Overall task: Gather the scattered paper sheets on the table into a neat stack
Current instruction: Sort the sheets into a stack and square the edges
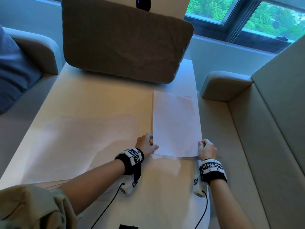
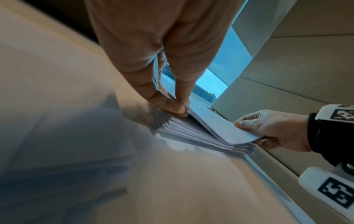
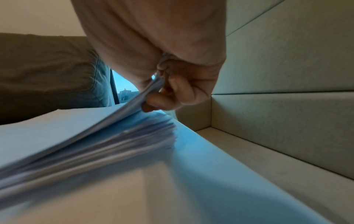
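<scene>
One stack of paper sheets is lying on one tabletop; the number of sheets in it cannot be counted, though the wrist views are showing many fanned edges. Two hands are showing: one left hand and one right hand. Two wristbands are being worn, one on each wrist. One brown cushion is standing at the far end. Two black cables are trailing toward the near edge.
</scene>
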`<state>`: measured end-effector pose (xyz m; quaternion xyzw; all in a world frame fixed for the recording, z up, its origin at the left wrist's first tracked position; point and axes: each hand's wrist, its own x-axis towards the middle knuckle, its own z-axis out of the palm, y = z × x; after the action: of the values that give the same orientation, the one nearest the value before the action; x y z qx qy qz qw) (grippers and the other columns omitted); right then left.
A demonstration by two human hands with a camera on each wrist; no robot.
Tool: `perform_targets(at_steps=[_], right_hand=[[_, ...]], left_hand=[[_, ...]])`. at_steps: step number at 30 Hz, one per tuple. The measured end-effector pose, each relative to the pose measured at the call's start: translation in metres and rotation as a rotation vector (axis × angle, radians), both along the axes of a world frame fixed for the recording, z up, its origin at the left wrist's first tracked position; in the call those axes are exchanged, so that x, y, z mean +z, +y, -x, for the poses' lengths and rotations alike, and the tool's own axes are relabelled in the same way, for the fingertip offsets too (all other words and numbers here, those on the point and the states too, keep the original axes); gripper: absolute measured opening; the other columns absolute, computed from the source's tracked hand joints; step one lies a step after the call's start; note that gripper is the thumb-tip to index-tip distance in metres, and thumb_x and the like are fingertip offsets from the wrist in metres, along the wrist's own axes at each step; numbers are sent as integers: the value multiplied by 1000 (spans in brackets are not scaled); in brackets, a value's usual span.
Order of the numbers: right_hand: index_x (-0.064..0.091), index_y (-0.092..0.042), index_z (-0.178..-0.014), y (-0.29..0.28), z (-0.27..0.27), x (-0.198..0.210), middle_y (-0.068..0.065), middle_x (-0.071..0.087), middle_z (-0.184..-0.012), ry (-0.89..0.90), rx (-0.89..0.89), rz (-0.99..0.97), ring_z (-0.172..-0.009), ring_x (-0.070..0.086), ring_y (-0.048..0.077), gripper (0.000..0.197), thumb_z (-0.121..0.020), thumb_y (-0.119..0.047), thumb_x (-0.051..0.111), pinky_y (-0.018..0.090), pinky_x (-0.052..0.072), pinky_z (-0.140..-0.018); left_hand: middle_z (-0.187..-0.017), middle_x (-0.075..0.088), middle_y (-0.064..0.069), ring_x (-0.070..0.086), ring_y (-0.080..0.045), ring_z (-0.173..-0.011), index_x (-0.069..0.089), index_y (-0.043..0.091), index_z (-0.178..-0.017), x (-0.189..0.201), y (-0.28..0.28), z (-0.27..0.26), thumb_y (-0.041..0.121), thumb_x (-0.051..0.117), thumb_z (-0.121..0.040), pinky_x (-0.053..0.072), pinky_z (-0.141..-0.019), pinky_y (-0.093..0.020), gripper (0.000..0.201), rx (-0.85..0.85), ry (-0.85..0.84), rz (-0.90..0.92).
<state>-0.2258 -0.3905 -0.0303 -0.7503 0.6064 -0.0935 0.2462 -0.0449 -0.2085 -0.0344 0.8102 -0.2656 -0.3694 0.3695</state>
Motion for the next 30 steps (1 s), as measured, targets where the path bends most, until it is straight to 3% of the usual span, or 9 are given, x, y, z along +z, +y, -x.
perform_targets(at_steps=[4,9,13,15,18,22,25,27,30], right_hand=[[64,-2,-96,0,2,-5,18,68,-95,27,9,9,-91,61,36,20,-95,-17,52,35,44,-75],[66,1,-98,1,0,-5,24,61,-106,0,-69,47,-96,58,38,19,-91,-13,56,36,43,-83],[67,1,-108,2,-2,1,24,65,-111,-70,-97,-32,-107,56,41,26,-94,-7,46,38,42,-92],[66,5,-106,4,-6,3,25,65,-109,-102,-115,-43,-106,55,42,27,-94,-6,44,39,42,-91],[65,10,-98,8,-12,3,28,65,-99,-111,-123,-55,-99,56,45,26,-93,-4,43,42,45,-85],[65,9,-99,6,-13,1,27,66,-99,-138,-158,-70,-99,57,44,26,-91,-3,44,41,46,-86],[59,1,-119,12,-17,7,23,61,-115,-106,-144,-29,-109,54,40,31,-91,-7,47,38,42,-93],[57,-1,-121,25,-20,12,21,56,-118,-144,-99,70,-105,56,36,32,-91,-8,50,36,42,-91],[59,-4,-114,52,-27,14,17,59,-109,-206,-2,140,-90,58,26,25,-91,-11,53,28,43,-81]], left_hand=[[-107,65,-6,59,-15,-88,54,10,-123,3,2,1,18,68,-85,46,-75,-18,42,19,-9,5],[-119,53,-18,50,-31,-113,49,2,-124,3,1,-1,22,56,-92,38,-93,-30,38,12,-91,-79],[-82,55,-12,58,-36,-94,44,7,-88,2,0,5,19,40,-99,38,-73,-33,17,1,-30,-34],[-104,60,-17,55,-36,-107,48,3,-113,2,-2,9,20,35,-100,40,-84,-33,25,-21,5,-30],[-135,47,-24,45,-36,-125,23,0,-146,5,-4,13,20,31,-102,36,-98,-33,49,-41,34,-78],[-121,53,-27,51,-39,-114,32,0,-137,4,-1,12,21,36,-99,40,-92,-36,44,-65,54,-83],[-139,47,-16,45,-33,-128,32,5,-142,11,7,6,25,48,-95,37,-106,-39,54,-84,54,-29],[-142,46,-8,44,-24,-131,39,8,-140,19,18,-2,20,53,-93,36,-108,-32,50,-98,8,24],[-128,58,-5,55,-18,-117,56,11,-124,24,44,-19,13,58,-90,43,-95,-21,34,-139,-55,89]])
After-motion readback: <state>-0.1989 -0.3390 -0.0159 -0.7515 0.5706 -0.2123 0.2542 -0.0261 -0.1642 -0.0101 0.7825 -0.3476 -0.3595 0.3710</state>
